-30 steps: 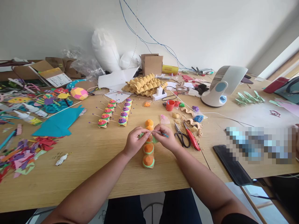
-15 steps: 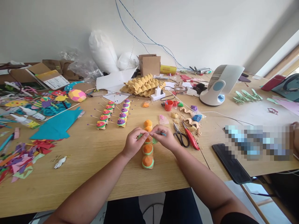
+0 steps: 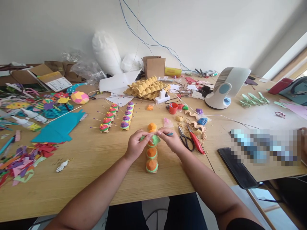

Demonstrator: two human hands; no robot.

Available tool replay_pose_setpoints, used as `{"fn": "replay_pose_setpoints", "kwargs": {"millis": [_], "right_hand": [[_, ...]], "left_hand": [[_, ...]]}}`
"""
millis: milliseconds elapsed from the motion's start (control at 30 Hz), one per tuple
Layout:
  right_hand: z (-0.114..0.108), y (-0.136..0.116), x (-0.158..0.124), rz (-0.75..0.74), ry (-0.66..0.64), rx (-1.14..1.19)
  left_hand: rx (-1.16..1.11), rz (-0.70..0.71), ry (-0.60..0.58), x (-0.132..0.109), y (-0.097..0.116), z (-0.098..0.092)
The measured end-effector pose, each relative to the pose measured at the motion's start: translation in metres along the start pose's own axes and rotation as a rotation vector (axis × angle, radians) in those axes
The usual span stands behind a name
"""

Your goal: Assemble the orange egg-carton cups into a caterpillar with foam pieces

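Note:
A row of orange egg-carton cups (image 3: 152,159) trimmed with green bands lies on the wooden table (image 3: 96,159) in front of me. My left hand (image 3: 135,145) and my right hand (image 3: 170,140) are both pinched on a green strip (image 3: 154,139) that wraps one of the middle cups. A thin blue-tipped tool pokes out of my right hand's fingers. One bare orange cup (image 3: 152,127) sits just beyond my hands.
Black scissors (image 3: 185,139) and a red cutter (image 3: 196,140) lie right of my hands. A phone (image 3: 237,171) rests near the front edge. Two finished pinned carton rows (image 3: 117,116), a yellow egg tray (image 3: 147,87), a white fan (image 3: 226,88) and paper scraps (image 3: 21,159) surround the space.
Both hands have shifted slightly away from me and closer together, and the green strip now lies curved over the cup between them.

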State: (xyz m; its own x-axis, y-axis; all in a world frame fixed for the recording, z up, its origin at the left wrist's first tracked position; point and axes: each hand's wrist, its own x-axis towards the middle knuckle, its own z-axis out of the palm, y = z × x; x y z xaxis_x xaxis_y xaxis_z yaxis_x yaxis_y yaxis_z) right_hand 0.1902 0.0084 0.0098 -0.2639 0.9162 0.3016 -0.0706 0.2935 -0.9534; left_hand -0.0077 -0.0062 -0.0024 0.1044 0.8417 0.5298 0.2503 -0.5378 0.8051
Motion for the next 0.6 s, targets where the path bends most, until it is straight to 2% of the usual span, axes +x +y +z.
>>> {"fn": "replay_pose_setpoints", "kwargs": {"millis": [100,167,333,500,600], "right_hand": [[-0.002,-0.004,0.000,-0.082,-0.023,-0.085],[-0.003,-0.006,0.000,-0.086,-0.027,-0.116],[-0.006,-0.005,0.001,0.113,-0.029,-0.092],[-0.016,-0.010,0.004,0.217,-0.019,0.057],[-0.027,-0.014,0.003,0.358,-0.125,0.175]], "left_hand": [[-0.026,-0.005,0.007,0.000,0.001,0.000],[-0.048,-0.015,0.007,0.000,0.002,0.000],[-0.071,-0.069,0.012,0.000,0.002,0.001],[-0.153,-0.175,0.012,0.001,-0.004,0.002],[-0.228,-0.255,0.035,0.001,-0.012,0.003]]}}
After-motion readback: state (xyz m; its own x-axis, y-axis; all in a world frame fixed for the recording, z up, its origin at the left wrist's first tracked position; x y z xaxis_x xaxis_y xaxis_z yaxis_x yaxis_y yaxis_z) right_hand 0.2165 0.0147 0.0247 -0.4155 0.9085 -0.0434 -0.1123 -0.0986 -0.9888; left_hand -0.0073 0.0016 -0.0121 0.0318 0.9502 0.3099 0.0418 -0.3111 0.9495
